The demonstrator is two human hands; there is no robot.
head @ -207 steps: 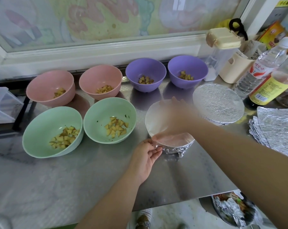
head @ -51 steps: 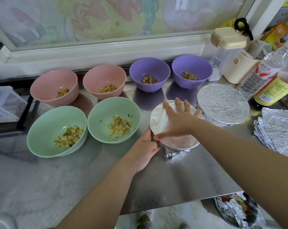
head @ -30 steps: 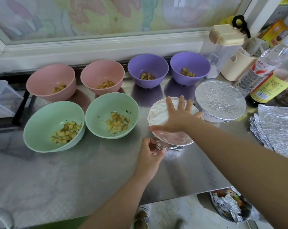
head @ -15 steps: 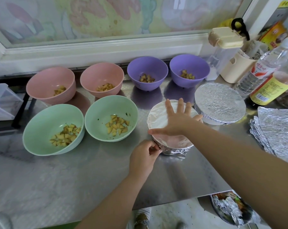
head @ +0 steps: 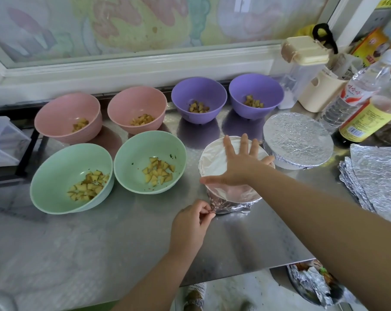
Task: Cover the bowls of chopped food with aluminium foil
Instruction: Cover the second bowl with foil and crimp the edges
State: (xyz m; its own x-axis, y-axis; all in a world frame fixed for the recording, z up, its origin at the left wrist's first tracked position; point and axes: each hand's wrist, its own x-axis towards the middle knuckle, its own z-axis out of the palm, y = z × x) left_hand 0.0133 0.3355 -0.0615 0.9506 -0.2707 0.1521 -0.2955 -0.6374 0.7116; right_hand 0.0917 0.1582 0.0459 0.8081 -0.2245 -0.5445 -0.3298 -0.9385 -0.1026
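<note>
Foil hem going under on bowl number two.
The right hand [head: 241,164] stays spread flat on top, pinning the sheet to the half-wrapped bowl [head: 213,159] just right of centre on the counter [head: 122,232]. The left hand [head: 190,223] has dropped from cupping the bowl's side and now pinches the loose foil skirt [head: 226,204] at the bowl's seven o'clock. That looks like a finishing tuck. The covered bowl [head: 297,140] sits just beside at two o'clock, with spare foil sheets [head: 380,176] at three. The green bowls [head: 55,171], pink bowls [head: 62,117] and purple bowls [head: 196,93] wait open from nine to twelve.
</note>
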